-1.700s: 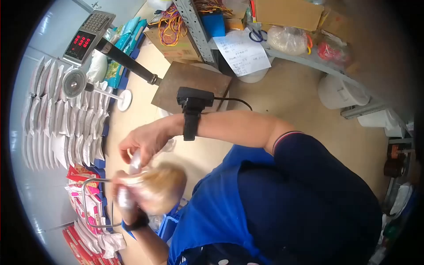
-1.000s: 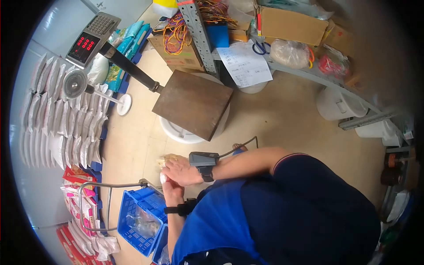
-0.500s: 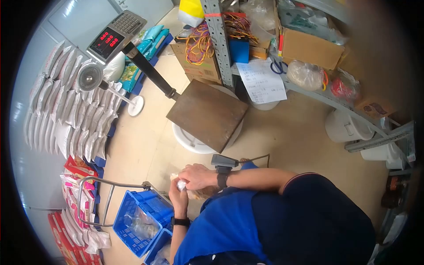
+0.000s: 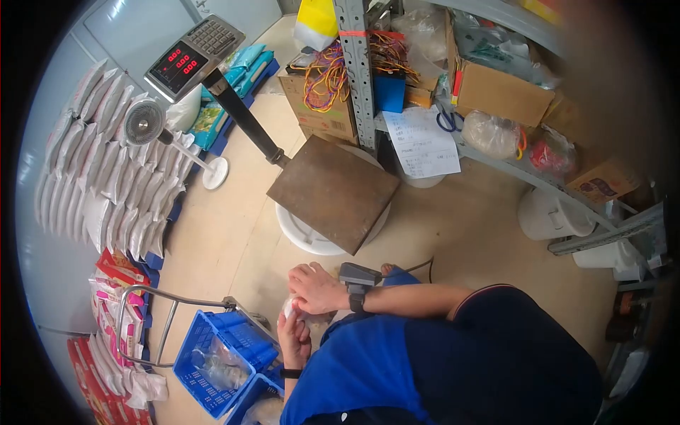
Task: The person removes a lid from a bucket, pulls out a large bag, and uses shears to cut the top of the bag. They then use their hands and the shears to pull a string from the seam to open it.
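My right hand (image 4: 316, 288), with a grey device strapped at the wrist, is closed over the bunched top of a clear plastic bag (image 4: 321, 319). Just below it, my left hand (image 4: 294, 338) pinches the same bag's whitish gathered neck (image 4: 288, 307) with thumb and fingers. Most of the bag hangs behind my hands and arm, so its contents are hard to make out. A blue apron (image 4: 354, 368) covers my front, close to both hands.
Beside my left hand stand blue crates (image 4: 244, 340) with bagged goods, on a metal-handled trolley (image 4: 170, 294). Ahead is a platform scale (image 4: 333, 191) with a lit display (image 4: 180, 62). Stacked white sacks (image 4: 106, 163) line the left; a loaded shelf (image 4: 510, 163) stands right.
My left hand has turned and its fingers now curl more into view below the bag's neck. My right hand has shifted slightly over the bag top. The view has moved a little.
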{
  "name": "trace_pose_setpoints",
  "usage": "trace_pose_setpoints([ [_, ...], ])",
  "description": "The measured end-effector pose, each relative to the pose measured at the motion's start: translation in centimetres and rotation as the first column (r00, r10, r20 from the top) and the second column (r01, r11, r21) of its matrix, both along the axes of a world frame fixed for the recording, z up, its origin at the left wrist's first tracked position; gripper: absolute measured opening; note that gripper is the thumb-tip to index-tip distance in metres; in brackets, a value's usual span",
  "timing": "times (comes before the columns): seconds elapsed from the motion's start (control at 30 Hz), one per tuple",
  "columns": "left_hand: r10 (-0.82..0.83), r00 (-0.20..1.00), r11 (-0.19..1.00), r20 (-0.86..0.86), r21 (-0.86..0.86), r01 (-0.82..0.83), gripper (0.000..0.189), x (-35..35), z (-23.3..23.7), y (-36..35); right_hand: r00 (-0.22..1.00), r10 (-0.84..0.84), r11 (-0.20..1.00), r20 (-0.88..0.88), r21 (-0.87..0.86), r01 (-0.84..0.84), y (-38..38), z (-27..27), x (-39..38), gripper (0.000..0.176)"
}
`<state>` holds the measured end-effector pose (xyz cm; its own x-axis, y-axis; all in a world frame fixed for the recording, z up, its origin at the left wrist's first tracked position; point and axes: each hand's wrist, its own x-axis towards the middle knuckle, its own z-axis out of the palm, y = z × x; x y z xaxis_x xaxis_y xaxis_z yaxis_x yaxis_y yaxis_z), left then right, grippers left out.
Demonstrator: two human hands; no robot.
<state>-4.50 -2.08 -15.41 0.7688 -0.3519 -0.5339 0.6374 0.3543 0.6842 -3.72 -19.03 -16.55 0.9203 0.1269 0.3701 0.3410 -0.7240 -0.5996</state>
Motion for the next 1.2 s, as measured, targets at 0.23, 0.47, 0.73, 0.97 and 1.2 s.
trace_pose_setpoints([
  [0.23,-0.094,0.962,0.875,-0.255,-0.482,-0.042,0.02,1.1,0.2,1.9,0.992,0.089,0.97,-0.089,0.236,-0.066,0.2,0.4,0.8,0.02],
  [0.47,-0.043,0.988,0.998,-0.15,-0.06,0.034,0.007,1.8,1.6,-0.3,0.838,0.322,0.678,-0.441,0.725,0.121,-0.5,0.6,0.7,0.013],
  [0.73,-0.151,0.934,0.976,-0.324,-0.199,0.089,0.012,1.7,1.5,0.3,0.942,0.248,0.865,-0.226,0.489,-0.11,-1.3,0.6,0.4,0.019],
  [0.97,-0.083,0.936,0.963,-0.342,-0.27,-0.014,0.016,1.0,-0.8,0.0,0.938,0.321,0.938,0.131,0.097,-0.334,-2.3,2.0,-1.9,0.023],
  [1.2,-0.029,0.936,0.997,-0.352,-0.078,0.002,0.013,1.2,-0.6,-0.2,0.959,0.28,0.958,0.048,0.055,-0.282,-1.4,-1.5,-1.4,0.023],
])
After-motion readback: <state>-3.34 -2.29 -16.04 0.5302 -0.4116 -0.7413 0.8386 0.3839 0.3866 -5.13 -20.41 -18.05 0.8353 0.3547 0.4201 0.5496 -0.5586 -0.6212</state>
